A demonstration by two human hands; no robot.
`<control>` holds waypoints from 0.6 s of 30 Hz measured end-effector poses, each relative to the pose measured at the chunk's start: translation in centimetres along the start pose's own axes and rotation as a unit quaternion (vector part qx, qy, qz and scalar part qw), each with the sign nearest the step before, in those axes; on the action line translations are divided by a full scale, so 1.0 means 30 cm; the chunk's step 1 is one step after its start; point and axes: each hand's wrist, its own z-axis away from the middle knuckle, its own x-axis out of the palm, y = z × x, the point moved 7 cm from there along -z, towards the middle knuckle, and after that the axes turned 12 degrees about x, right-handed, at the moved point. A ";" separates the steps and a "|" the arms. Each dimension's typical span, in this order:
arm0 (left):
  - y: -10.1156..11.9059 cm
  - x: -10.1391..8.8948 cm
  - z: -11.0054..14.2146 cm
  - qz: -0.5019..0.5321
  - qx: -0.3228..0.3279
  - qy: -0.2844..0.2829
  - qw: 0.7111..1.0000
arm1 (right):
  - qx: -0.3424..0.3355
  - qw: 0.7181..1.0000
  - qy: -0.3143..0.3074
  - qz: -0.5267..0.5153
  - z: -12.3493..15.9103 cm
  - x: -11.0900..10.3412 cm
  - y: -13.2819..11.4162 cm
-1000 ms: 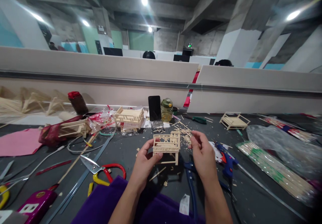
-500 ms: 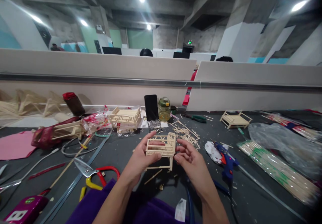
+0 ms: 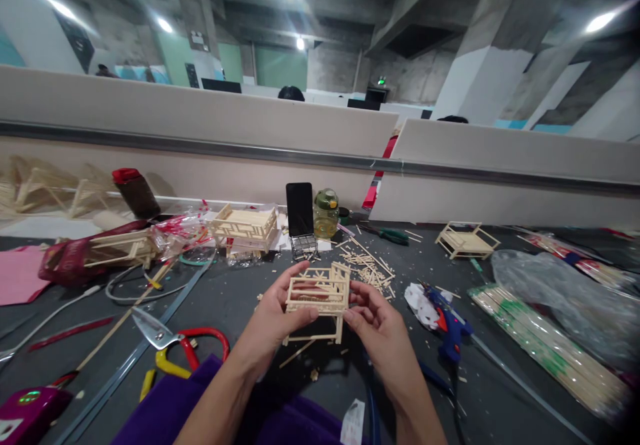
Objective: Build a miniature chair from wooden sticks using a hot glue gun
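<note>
I hold a small frame model made of thin wooden sticks [image 3: 320,297] above the dark table [image 3: 240,298]. My left hand [image 3: 273,322] grips its left side, thumb on the front and fingers behind. My right hand [image 3: 377,328] is curled against the model's right end, fingertips touching the sticks. A pile of loose wooden sticks [image 3: 370,268] lies just beyond the model.
Red-handled scissors [image 3: 185,345] lie at the left, a blue glue gun [image 3: 450,328] at the right. A phone [image 3: 300,208] and a jar [image 3: 326,213] stand at the back, near other stick models [image 3: 245,226] [image 3: 467,240]. Bagged skewers [image 3: 545,345] lie far right.
My right hand has come in from the stick pile to the model's right end. Both hands and the model sit slightly lower and closer together; the view shifted a little.
</note>
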 end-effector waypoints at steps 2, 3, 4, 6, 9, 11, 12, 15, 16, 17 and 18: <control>-0.002 0.001 0.001 0.004 -0.001 -0.004 1.000 | 0.001 1.000 -0.001 -0.001 0.001 0.001 0.001; -0.003 0.001 0.002 0.006 -0.001 -0.004 1.000 | 0.002 1.000 -0.002 -0.002 0.001 0.001 0.001; -0.003 0.001 0.002 0.007 -0.002 -0.003 1.000 | 0.003 1.000 -0.003 -0.003 0.001 0.001 0.002; -0.005 -0.001 0.003 0.006 -0.004 0.001 1.000 | 0.003 1.000 -0.004 -0.002 0.001 0.000 0.003; -0.007 -0.002 0.003 0.006 -0.007 0.002 1.000 | 0.000 1.000 -0.005 0.001 0.000 -0.001 0.002; -0.009 -0.001 0.003 0.008 -0.007 -0.003 1.000 | 0.001 1.000 -0.006 0.002 0.000 0.000 0.001; -0.009 0.000 0.003 0.007 -0.006 -0.005 1.000 | 0.001 1.000 -0.007 0.002 0.000 0.000 0.000; -0.008 -0.001 0.002 0.000 -0.001 -0.010 1.000 | 0.004 1.000 -0.007 0.006 0.002 -0.001 -0.002; -0.008 -0.001 0.002 -0.002 0.000 -0.011 1.000 | 0.004 1.000 -0.007 0.010 0.004 -0.002 -0.003; -0.007 -0.001 0.002 -0.003 0.002 -0.013 1.000 | 0.003 1.000 -0.007 0.015 0.005 -0.003 -0.004; -0.007 -0.001 0.002 -0.002 0.003 -0.013 1.000 | 0.001 1.000 -0.005 0.020 0.007 -0.005 -0.006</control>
